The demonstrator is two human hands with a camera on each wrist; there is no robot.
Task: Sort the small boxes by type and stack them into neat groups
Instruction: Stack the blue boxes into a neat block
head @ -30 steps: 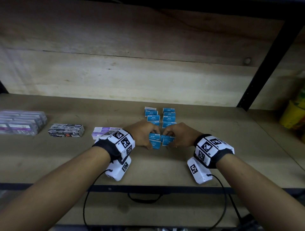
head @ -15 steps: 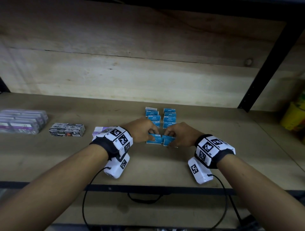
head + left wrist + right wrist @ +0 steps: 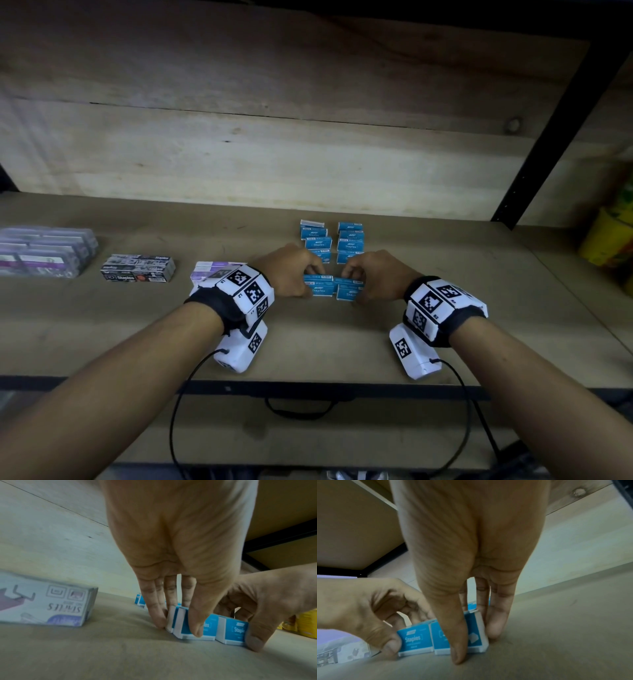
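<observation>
Small blue staples boxes (image 3: 322, 289) lie in a tight cluster at the shelf's middle front. My left hand (image 3: 303, 279) pinches the left boxes (image 3: 193, 626), thumb on the near face and fingers behind. My right hand (image 3: 356, 281) pinches the right boxes (image 3: 475, 632) the same way. In the left wrist view my left hand (image 3: 177, 626) and the right hand (image 3: 257, 608) meet over the row. In the right wrist view my right hand (image 3: 475, 642) faces the left hand (image 3: 368, 608). Two columns of blue boxes (image 3: 349, 240) lie just behind.
A white-and-purple staples box (image 3: 212, 270) lies beside my left wrist, a dark staples box (image 3: 137, 269) further left, and clear-wrapped purple packs (image 3: 44, 250) at the far left. Yellow containers (image 3: 609, 240) stand far right. A black post (image 3: 548, 147) rises at the back right.
Both hands stay on the same blue boxes and have nudged them slightly closer together. The other boxes have not moved.
</observation>
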